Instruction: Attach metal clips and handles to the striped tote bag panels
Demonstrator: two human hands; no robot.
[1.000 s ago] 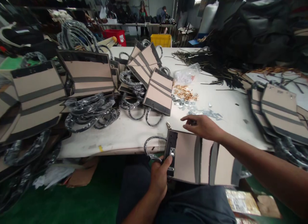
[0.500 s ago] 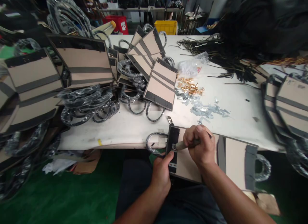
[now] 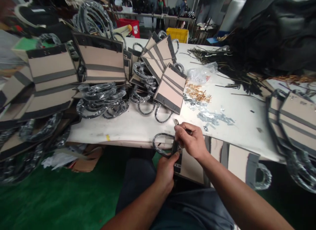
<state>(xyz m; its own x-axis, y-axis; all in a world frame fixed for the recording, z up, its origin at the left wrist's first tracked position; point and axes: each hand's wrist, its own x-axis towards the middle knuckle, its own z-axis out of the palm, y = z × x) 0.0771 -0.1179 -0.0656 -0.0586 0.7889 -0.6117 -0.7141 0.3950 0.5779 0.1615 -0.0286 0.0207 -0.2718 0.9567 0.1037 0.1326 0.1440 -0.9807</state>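
An unfinished beige bag panel (image 3: 192, 165) with black strips lies over the table's front edge and my lap. Its plastic-wrapped loop handle (image 3: 158, 137) sticks out to the left. My left hand (image 3: 166, 170) grips the panel's left edge, thumb pressed on the black strip beside a small metal piece, fingers hidden beneath. Just above that thumb, my right hand (image 3: 190, 137) is closed round a slim tool, whose dark end (image 3: 188, 131) shows past the fingers; its tip and exact kind are hidden. A small metal clasp (image 3: 176, 122) lies at the panel's upper left corner.
Several panels (image 3: 171, 86) with wrapped handles are heaped at left and centre, more (image 3: 298, 114) at right. Gold-coloured fittings (image 3: 198, 93) and thin metal plates (image 3: 214, 116) lie loose on the white table (image 3: 133, 129). Dark straps (image 3: 237, 68) and a yellow crate (image 3: 177, 35) are farther back.
My right hand has moved left and up, with the tool, to over the black strip's top end. The left hand keeps its hold. The view has shifted slightly.
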